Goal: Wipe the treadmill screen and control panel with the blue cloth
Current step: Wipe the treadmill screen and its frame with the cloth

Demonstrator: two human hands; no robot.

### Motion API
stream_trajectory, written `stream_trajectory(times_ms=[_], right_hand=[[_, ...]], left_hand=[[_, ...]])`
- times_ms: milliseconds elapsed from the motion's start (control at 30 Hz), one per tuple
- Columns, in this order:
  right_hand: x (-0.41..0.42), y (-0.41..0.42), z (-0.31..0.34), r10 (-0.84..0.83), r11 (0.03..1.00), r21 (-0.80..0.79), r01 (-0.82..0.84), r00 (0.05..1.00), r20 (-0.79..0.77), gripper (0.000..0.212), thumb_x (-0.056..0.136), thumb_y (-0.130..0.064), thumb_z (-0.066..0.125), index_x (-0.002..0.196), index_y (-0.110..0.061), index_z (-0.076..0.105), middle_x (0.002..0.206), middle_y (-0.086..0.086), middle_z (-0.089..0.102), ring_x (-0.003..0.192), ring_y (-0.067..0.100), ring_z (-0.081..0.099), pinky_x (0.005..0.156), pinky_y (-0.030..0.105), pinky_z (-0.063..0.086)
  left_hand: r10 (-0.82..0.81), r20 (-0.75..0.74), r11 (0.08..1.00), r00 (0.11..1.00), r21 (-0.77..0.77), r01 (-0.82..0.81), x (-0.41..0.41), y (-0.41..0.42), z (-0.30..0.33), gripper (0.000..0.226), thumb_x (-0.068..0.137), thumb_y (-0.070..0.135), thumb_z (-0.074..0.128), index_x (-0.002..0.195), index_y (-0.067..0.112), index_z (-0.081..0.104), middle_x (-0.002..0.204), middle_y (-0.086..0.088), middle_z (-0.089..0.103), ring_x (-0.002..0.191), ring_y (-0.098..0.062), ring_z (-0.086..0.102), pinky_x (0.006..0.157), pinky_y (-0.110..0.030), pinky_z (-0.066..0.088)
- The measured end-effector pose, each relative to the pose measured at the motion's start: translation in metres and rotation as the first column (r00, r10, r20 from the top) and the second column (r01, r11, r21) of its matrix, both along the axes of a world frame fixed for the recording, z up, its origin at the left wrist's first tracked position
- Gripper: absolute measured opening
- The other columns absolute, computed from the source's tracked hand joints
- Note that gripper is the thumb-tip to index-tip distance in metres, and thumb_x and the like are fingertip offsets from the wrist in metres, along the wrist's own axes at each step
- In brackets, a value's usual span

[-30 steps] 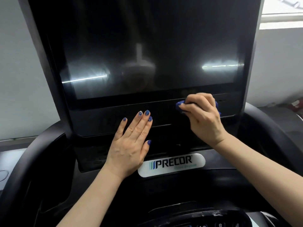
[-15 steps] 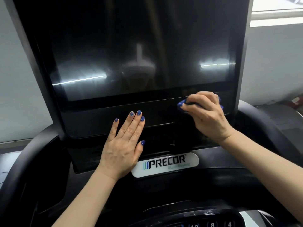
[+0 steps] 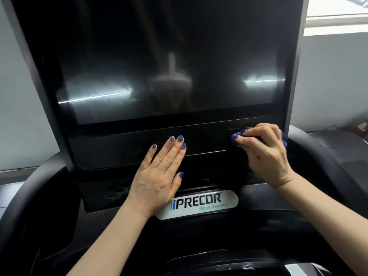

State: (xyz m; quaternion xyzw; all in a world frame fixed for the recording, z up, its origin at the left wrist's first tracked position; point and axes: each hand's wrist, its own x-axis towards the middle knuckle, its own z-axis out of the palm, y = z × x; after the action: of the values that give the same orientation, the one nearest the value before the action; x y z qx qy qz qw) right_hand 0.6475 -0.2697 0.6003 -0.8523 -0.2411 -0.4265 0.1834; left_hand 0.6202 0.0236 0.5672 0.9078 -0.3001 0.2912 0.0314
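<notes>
The dark treadmill screen (image 3: pixel 169 62) fills the upper frame, with glare streaks on its glass. Below it runs the black control panel strip (image 3: pixel 111 148). My right hand (image 3: pixel 264 154) grips a bunched blue cloth (image 3: pixel 237 136) and presses it on the right end of that strip, close to the console's right edge; most of the cloth is hidden under the fingers. My left hand (image 3: pixel 159 176) lies flat with straight fingers on the panel's middle, above the PRECOR badge.
A white PRECOR badge (image 3: pixel 199 204) sits below the panel. Black curved handrails (image 3: pixel 29 192) arc round both sides of the console. A grey wall stands behind, and a bright window ledge (image 3: pixel 336 22) shows at top right.
My right hand has slid the cloth to the right along the panel strip, towards the console's edge. The left hand has stayed flat on the panel.
</notes>
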Motion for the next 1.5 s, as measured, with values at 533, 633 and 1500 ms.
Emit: stream_trajectory(times_ms=[533, 633, 1500], right_hand=[[0.001, -0.047, 0.003, -0.002, 1.0, -0.031, 0.003, 1.0, 0.007, 0.005, 0.087, 0.0, 0.074, 0.09, -0.002, 0.078, 0.092, 0.017, 0.066, 0.086, 0.036, 0.059, 0.078, 0.043, 0.051], [0.011, -0.053, 0.018, -0.059, 0.998, 0.012, 0.059, 0.998, 0.012, 0.007, 0.091, -0.002, 0.069, 0.088, -0.001, 0.076, 0.092, 0.017, 0.065, 0.086, 0.035, 0.056, 0.074, 0.048, 0.05], [-0.016, -0.104, -0.004, 0.12, 0.984, -0.119, -0.129, 0.99, -0.08, 0.005, 0.086, 0.002, 0.069, 0.09, 0.004, 0.072, 0.101, 0.016, 0.063, 0.092, 0.033, 0.055, 0.093, 0.035, 0.044]], left_hand=[[0.035, 0.036, 0.999, 0.999, 0.013, -0.035, -0.002, -0.004, -0.001, 0.059, 0.101, 0.028, 0.043, 0.154, 0.003, 0.033, 0.163, -0.012, 0.028, 0.154, -0.023, 0.02, 0.126, -0.047, 0.012], [0.045, 0.005, 0.999, 0.999, 0.001, -0.045, -0.005, -0.007, 0.002, 0.06, 0.101, 0.028, 0.043, 0.154, 0.002, 0.033, 0.163, -0.013, 0.027, 0.154, -0.024, 0.02, 0.126, -0.048, 0.013], [0.048, 0.056, 0.998, 0.997, 0.03, -0.049, 0.011, -0.046, 0.007, 0.061, 0.102, 0.028, 0.044, 0.156, 0.004, 0.029, 0.164, -0.012, 0.024, 0.155, -0.023, 0.017, 0.127, -0.046, 0.009]])
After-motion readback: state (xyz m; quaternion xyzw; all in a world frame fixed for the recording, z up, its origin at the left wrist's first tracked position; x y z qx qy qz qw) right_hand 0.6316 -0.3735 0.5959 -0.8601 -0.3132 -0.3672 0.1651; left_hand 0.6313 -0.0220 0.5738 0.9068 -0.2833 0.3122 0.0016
